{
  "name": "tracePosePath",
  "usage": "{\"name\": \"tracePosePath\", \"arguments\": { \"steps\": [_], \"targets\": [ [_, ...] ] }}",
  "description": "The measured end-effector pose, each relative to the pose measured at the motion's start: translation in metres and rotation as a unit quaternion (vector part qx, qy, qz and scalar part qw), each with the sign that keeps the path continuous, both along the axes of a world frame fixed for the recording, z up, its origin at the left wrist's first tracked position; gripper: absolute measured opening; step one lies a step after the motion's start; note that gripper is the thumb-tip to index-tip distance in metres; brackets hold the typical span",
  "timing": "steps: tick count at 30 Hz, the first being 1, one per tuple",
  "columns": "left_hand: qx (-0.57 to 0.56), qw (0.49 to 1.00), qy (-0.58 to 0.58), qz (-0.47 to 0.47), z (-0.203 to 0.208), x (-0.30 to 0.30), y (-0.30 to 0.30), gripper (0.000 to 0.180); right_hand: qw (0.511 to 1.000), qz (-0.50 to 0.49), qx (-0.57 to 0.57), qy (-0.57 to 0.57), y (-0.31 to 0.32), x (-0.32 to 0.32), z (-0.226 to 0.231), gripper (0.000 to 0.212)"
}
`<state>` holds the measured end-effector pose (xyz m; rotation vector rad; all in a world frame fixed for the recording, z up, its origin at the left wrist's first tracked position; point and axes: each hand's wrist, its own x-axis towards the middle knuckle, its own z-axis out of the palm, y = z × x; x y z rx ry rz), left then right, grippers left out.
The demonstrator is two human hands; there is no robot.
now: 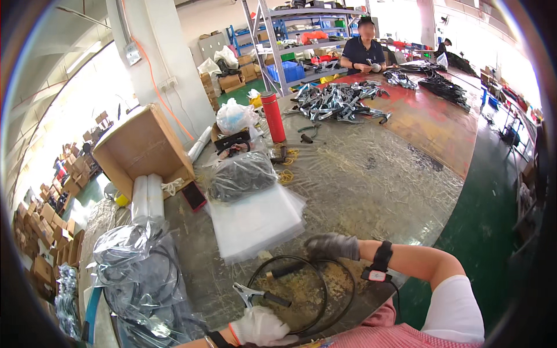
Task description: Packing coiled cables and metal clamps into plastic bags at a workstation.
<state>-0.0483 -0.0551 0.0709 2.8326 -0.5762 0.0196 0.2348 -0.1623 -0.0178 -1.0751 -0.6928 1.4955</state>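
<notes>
A black cable [325, 294] lies in loose loops at the table's near edge. Its spring clamp [246, 293], with metal jaws and black handles, is at the left of the loops. My left hand [259, 326], in a white glove, is closed round the clamp's lower part, next to the cable; its fingertips are partly hidden. At the top of the loops, my right hand [332, 247], in a dark grey glove, has its fingers curled on the cable. Below that hand lies a black plug-like grip [286, 269] with a brass-coloured end.
Bagged cables [145, 278] lie at the left. Ahead are stacked clear plastic bags [255, 223], a black bundle in plastic [242, 177], an open carton [145, 148] and a red flask [272, 118]. Metal clamps [342, 101] are heaped farther off, near a co-worker [364, 49].
</notes>
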Motion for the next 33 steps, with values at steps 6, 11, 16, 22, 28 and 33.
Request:
{"name": "tracePosePath", "arguments": {
  "steps": [6, 11, 16, 22, 28, 33],
  "targets": [
    [0.035, 0.998, 0.025, 0.052, 0.005, -0.021, 0.021, 0.028, 0.59, 0.15, 0.063, -0.791, 0.012, -0.043, 0.047, 0.059],
    [-0.073, 0.864, -0.249, 0.431, -0.016, -0.022, 0.016, 0.039, 0.64, 0.076, 0.111, -0.756, 0.009, -0.036, 0.018, 0.057],
    [-0.187, 0.853, -0.138, 0.468, -0.05, 0.011, 0.018, 0.058, 0.655, 0.033, 0.147, -0.741, 0.019, -0.047, 0.018, 0.045],
    [-0.005, 0.934, -0.074, 0.349, -0.041, 0.044, 0.016, 0.066, 0.681, 0.16, 0.031, -0.714, 0.038, -0.052, 0.052, 0.044],
    [-0.036, 0.95, -0.057, 0.304, -0.03, 0.049, 0.009, 0.065, 0.643, -0.047, 0.154, -0.748, 0.104, -0.028, 0.025, 0.053],
    [-0.039, 0.96, -0.076, 0.266, -0.028, 0.035, -0.001, 0.064, 0.578, 0.183, 0.141, -0.783, 0.061, -0.032, 0.007, 0.058]
  ]
}}
